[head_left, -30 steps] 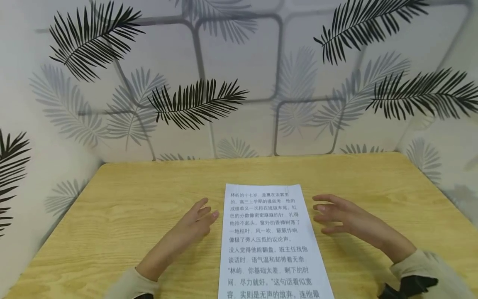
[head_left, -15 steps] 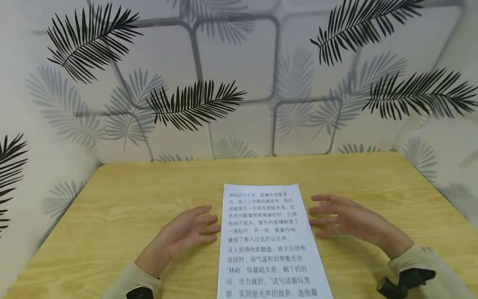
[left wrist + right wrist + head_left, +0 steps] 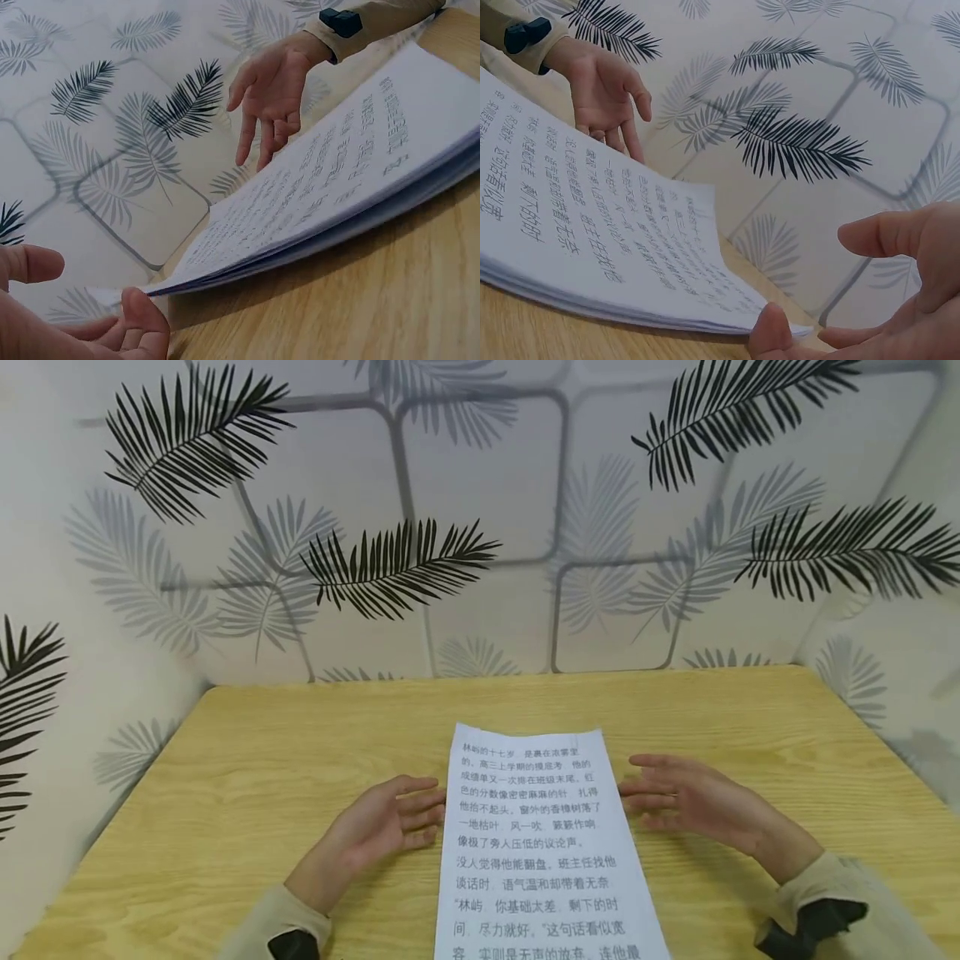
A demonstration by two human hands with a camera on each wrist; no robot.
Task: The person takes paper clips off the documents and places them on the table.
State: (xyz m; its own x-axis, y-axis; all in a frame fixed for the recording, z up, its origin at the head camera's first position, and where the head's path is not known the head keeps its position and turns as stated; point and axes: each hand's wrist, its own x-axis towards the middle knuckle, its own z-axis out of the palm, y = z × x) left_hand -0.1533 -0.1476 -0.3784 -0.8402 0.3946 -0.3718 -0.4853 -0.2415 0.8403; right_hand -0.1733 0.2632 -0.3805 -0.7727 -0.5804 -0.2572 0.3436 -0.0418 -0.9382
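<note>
A stack of printed paper sheets [image 3: 536,847] lies lengthwise on the wooden table, its top sheet filled with lines of Chinese text. At its left edge is my left hand [image 3: 375,822], palm turned inward, with loosely bent fingertips right at the sheets. Opposite it, my right hand [image 3: 708,806] has its fingertips at the right edge, partly hidden by the paper. Both wrist views show the thumbs raised apart from the sheets, so neither hand pinches them. In the right wrist view, a fingertip [image 3: 771,326] meets the stack's far corner. The far corners curve slightly upward.
The light wooden table [image 3: 300,752] extends around the stack on both sides. Behind it hangs a pale covering [image 3: 495,610] with a dark and grey leaf pattern. Beige sleeves [image 3: 855,902] with black wrist devices [image 3: 813,922] cover both forearms.
My left hand has turned palm inward, spread its fingers and come to the stack's left edge. My right fingertips have moved in to the right edge. The stack's far corners have risen slightly.
</note>
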